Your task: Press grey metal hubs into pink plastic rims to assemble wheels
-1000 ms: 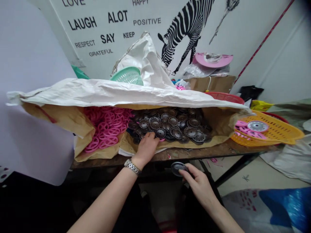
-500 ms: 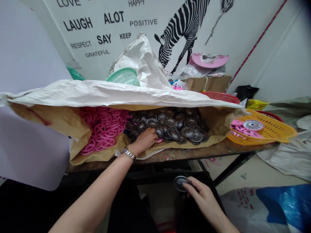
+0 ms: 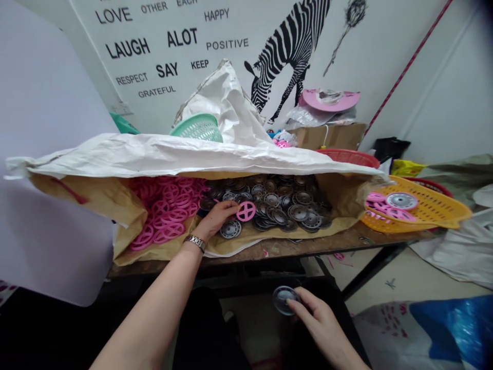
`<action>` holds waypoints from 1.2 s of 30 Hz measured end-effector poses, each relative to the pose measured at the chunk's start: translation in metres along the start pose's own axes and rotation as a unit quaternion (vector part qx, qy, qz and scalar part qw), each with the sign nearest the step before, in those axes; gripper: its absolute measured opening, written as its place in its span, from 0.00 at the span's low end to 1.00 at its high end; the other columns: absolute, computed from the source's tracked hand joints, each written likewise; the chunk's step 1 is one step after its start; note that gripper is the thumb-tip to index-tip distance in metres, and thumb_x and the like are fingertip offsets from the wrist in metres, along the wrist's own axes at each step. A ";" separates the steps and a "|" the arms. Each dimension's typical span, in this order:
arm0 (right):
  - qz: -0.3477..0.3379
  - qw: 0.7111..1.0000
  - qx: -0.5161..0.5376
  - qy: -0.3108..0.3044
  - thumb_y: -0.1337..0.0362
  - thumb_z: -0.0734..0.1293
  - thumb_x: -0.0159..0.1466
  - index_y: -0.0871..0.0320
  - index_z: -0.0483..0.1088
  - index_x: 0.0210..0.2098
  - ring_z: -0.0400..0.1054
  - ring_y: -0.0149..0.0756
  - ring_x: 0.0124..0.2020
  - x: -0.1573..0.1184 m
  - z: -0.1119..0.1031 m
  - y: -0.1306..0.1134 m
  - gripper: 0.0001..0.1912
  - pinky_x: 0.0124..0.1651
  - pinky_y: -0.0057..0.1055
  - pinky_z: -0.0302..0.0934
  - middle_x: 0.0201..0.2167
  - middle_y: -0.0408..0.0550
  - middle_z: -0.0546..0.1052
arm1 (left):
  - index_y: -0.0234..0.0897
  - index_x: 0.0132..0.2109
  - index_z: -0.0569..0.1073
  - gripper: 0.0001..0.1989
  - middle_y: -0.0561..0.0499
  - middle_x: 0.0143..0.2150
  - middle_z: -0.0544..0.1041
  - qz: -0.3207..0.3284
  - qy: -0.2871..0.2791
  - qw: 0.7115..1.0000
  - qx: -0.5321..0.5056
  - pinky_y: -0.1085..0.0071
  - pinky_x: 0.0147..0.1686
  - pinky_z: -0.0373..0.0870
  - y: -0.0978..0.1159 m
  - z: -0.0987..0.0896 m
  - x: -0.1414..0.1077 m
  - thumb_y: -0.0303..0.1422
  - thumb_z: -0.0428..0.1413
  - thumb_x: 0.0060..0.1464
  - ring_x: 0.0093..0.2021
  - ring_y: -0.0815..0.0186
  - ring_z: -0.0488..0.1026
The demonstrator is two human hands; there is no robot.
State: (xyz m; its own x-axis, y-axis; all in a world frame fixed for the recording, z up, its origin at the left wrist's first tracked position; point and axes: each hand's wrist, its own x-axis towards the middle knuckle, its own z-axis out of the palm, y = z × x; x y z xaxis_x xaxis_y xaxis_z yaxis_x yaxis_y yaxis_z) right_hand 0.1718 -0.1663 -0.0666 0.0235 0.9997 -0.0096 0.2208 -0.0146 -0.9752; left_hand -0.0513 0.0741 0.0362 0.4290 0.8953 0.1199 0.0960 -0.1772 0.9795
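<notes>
My left hand (image 3: 215,218), a metal watch on its wrist, reaches into an open paper sack (image 3: 154,154) on the table and pinches a pink spoked wheel (image 3: 246,210) at its edge. The wheel is lifted over a heap of dark grey wheel discs (image 3: 281,203). A pile of pink spoked wheels (image 3: 165,208) fills the sack's left side. Below the table edge, my right hand (image 3: 314,321) grips one dark grey disc (image 3: 284,299) by its rim.
A yellow basket (image 3: 427,210) with pink and grey wheels sits at the table's right end, with a red basket (image 3: 350,155) behind it. A green basket (image 3: 198,127), a cardboard box (image 3: 331,134) and bags stand against the wall. A blue bag (image 3: 447,324) lies on the floor.
My left hand has drawn back from digging among the grey discs and now lifts a pink spoked wheel. My right hand with its grey disc has sunk slightly lower.
</notes>
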 end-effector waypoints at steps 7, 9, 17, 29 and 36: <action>0.002 0.999 0.035 -0.014 0.48 0.65 0.63 0.58 0.73 0.30 0.67 0.38 0.33 0.003 -0.003 -0.009 0.18 0.37 0.30 0.62 0.28 0.45 0.73 | 0.32 0.34 0.75 0.19 0.51 0.32 0.75 -0.034 0.046 0.976 -0.212 0.77 0.30 0.68 0.008 0.010 -0.013 0.40 0.70 0.42 0.31 0.71 0.71; 0.007 0.998 0.055 -0.008 0.49 0.66 0.63 0.58 0.74 0.31 0.67 0.38 0.33 0.005 -0.005 -0.012 0.18 0.38 0.30 0.62 0.29 0.45 0.73 | 0.31 0.35 0.76 0.18 0.51 0.32 0.75 -0.045 0.050 0.966 -0.252 0.78 0.28 0.68 0.009 0.014 -0.018 0.38 0.71 0.41 0.30 0.71 0.71; 0.037 0.978 0.184 0.096 0.47 0.72 0.57 0.58 0.75 0.36 0.65 0.36 0.32 0.014 -0.007 -0.025 0.19 0.35 0.29 0.62 0.30 0.45 0.75 | 0.32 0.37 0.75 0.12 0.51 0.31 0.77 -0.088 0.090 0.931 -0.342 0.77 0.27 0.72 -0.002 0.023 -0.032 0.31 0.69 0.47 0.27 0.72 0.73; 0.018 0.977 0.190 0.100 0.43 0.73 0.55 0.58 0.74 0.30 0.60 0.31 0.28 0.033 -0.005 -0.044 0.22 0.30 0.27 0.55 0.27 0.44 0.72 | 0.31 0.36 0.75 0.09 0.51 0.32 0.78 -0.084 0.107 0.916 -0.378 0.77 0.30 0.76 0.002 0.028 -0.045 0.27 0.68 0.49 0.29 0.71 0.76; 0.004 0.962 0.247 0.113 0.47 0.75 0.53 0.57 0.75 0.36 0.66 0.33 0.32 0.041 -0.005 -0.065 0.22 0.35 0.27 0.62 0.32 0.45 0.77 | 0.28 0.36 0.76 0.12 0.48 0.33 0.77 -0.092 0.067 0.924 -0.366 0.77 0.29 0.77 0.015 0.053 -0.078 0.31 0.69 0.48 0.31 0.69 0.76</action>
State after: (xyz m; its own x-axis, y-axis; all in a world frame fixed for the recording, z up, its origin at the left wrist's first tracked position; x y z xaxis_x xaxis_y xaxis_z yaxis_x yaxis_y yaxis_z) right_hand 0.1634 -0.1246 -0.0027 0.2475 0.9686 -0.0230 -0.2696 0.0460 -0.9619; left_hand -0.0355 -0.0202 0.0326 0.3462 0.9340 -0.0881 -0.4985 0.2627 0.8261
